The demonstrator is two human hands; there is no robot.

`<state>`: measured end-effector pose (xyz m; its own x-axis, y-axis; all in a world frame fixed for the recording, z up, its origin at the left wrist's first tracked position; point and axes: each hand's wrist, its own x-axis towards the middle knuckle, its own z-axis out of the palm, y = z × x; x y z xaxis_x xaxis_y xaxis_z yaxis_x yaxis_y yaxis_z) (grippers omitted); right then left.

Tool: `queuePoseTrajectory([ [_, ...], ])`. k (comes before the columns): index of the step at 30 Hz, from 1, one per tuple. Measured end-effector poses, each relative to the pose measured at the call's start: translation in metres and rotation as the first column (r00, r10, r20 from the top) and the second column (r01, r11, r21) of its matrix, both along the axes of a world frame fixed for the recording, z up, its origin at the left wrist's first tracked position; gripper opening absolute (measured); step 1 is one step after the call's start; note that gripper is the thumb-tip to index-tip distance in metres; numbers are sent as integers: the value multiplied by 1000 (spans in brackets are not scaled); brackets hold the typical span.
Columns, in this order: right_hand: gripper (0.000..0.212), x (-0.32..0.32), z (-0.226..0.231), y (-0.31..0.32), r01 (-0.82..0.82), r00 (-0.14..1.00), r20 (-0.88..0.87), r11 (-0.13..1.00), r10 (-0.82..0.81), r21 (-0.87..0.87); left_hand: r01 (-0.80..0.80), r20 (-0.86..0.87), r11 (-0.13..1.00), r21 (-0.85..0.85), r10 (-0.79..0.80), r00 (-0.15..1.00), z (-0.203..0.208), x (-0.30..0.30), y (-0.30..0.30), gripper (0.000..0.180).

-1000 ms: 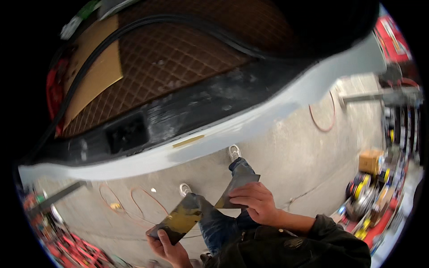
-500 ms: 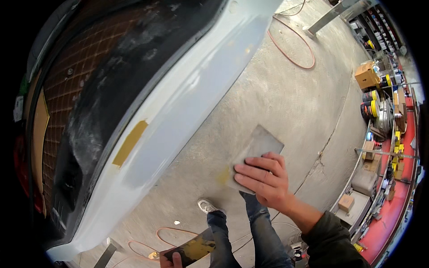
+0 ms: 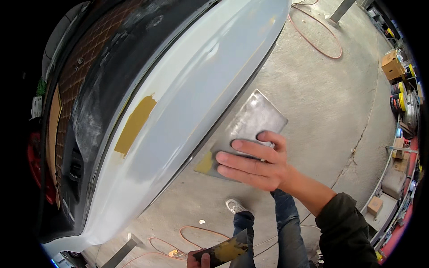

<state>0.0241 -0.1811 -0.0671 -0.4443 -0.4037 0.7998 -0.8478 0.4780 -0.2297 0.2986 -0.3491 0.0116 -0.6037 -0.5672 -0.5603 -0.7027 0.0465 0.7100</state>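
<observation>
My right hand is closed around a flat metal putty spreader, fingers laid across its face. Yellowish filler coats the spreader's lower left corner. At the bottom, my left hand grips a dark flat plate smeared with the same filler, thumb on top. To the left runs a car body panel in white and grey primer. A strip of yellow-brown filler lies on its upper surface. The spreader is held beside the panel's edge; whether they touch I cannot tell.
Black trim and a quilted brown lining show inside the car. Reddish hoses lie on the concrete floor. A metal post stands far off. Along the right are a cardboard box, paint cans and shelving.
The view has shifted, bringing the car panel closer. My right hand has raised the spreader nearer the panel and tilted it so its face shines. My left hand still holds the plate low.
</observation>
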Motion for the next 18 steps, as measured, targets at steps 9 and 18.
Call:
queuePoseTrajectory([
  [9, 19, -24, -20, -23, 23, 990, -138, 997, -34, -74, -139, -5, 987, 76, 139, 990, -27, 20, -19, 16],
  [18, 16, -34, -31, -37, 13, 986, -161, 989, -36, -144, -221, -30, 957, 186, 230, 973, -42, 31, -27, 12],
])
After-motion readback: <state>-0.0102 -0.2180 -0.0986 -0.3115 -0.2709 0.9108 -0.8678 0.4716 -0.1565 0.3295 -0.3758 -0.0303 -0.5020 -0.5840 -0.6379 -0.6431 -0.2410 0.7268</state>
